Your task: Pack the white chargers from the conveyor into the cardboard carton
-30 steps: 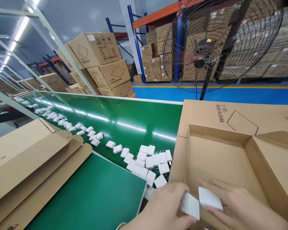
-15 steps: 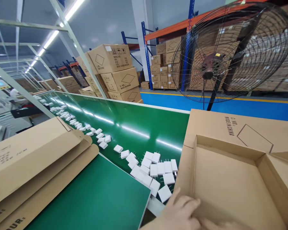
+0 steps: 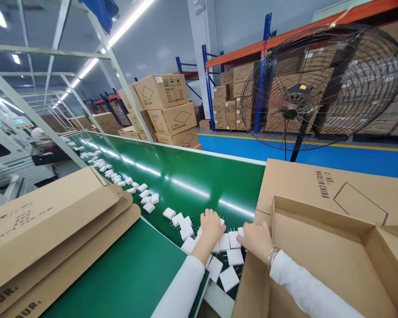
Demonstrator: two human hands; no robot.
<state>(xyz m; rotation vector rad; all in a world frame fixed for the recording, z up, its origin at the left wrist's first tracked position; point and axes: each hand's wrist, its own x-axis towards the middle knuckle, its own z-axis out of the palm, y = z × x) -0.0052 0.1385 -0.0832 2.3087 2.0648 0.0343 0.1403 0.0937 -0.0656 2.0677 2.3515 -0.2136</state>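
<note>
White plug chargers [image 3: 230, 279] with metal prongs lie in a loose cluster at the near end of the green conveyor belt [image 3: 192, 170]. My left hand [image 3: 212, 227] reaches over the middle of this cluster, its fingers curled down around a charger that the hand mostly hides. To its right, my right hand [image 3: 257, 240] pinches a charger [image 3: 241, 232] at the cluster's right edge, beside the cardboard box. The shallow cardboard tray [image 3: 315, 238] lies under and to the right of my right forearm, its bare bottom showing.
Folded cartons [image 3: 63, 221] are stacked at the left on a green board [image 3: 119, 269]. A large carton [image 3: 295, 176] stands at the belt's right end. Behind it is a black fan [image 3: 290, 112]. More boxes [image 3: 172, 119] are piled beyond the belt.
A hand was low at the tray's left edge. Now both hands are forward over the chargers, with fingers closed on them. The view has tilted up slightly.
</note>
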